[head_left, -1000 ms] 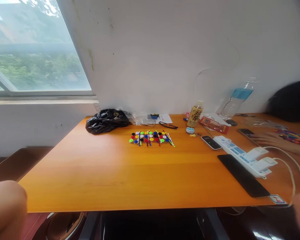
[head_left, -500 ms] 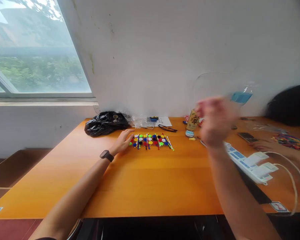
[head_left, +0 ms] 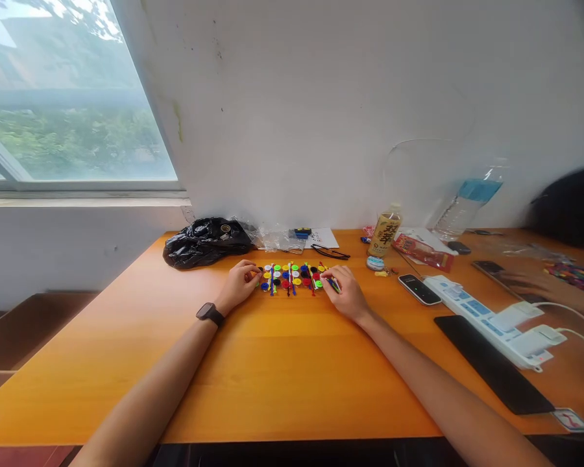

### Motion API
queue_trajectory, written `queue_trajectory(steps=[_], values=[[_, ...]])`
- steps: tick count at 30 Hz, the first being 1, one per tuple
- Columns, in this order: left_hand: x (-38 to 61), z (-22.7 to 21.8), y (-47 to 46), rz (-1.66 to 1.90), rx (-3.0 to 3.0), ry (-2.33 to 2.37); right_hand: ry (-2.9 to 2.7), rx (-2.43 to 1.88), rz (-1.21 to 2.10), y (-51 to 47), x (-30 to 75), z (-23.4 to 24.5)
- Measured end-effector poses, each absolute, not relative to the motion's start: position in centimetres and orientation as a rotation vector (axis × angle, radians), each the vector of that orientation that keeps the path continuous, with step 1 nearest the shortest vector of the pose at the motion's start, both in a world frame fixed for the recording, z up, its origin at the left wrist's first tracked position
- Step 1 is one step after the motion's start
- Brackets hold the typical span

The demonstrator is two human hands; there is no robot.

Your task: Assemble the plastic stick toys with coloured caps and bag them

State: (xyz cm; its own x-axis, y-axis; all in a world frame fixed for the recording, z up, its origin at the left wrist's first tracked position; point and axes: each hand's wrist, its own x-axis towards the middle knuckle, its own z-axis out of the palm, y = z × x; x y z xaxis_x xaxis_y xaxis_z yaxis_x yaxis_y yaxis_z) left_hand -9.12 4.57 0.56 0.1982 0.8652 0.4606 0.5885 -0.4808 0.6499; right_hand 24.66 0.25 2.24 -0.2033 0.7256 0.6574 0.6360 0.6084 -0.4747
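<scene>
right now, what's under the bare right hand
Thin coloured sticks and small round coloured discs show beside the fingertips of the bare right hand; anything beneath its palm and curled fingers is covered.

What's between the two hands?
Head view: groups of colored discs alternate with thin sticks on the table, between the left hand and right hand.

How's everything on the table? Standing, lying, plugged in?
Round multicoloured plastic discs: lying in rows
Thin multicoloured plastic sticks: lying among discs
Shiny black plastic bag: crumpled
Yellow-labelled plastic bottle: standing
Long white plastic power strip: two plugs inserted
Left hand: fingers bent
Right hand: fingers bent
</scene>
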Motion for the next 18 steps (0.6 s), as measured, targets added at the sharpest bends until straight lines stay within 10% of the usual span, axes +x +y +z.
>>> queue_trajectory(steps=[18], values=[[-8.8,3.9,1.3,0.94,2.708,1.117,-1.855,-1.17,0.216,1.2,25.4,0.8]])
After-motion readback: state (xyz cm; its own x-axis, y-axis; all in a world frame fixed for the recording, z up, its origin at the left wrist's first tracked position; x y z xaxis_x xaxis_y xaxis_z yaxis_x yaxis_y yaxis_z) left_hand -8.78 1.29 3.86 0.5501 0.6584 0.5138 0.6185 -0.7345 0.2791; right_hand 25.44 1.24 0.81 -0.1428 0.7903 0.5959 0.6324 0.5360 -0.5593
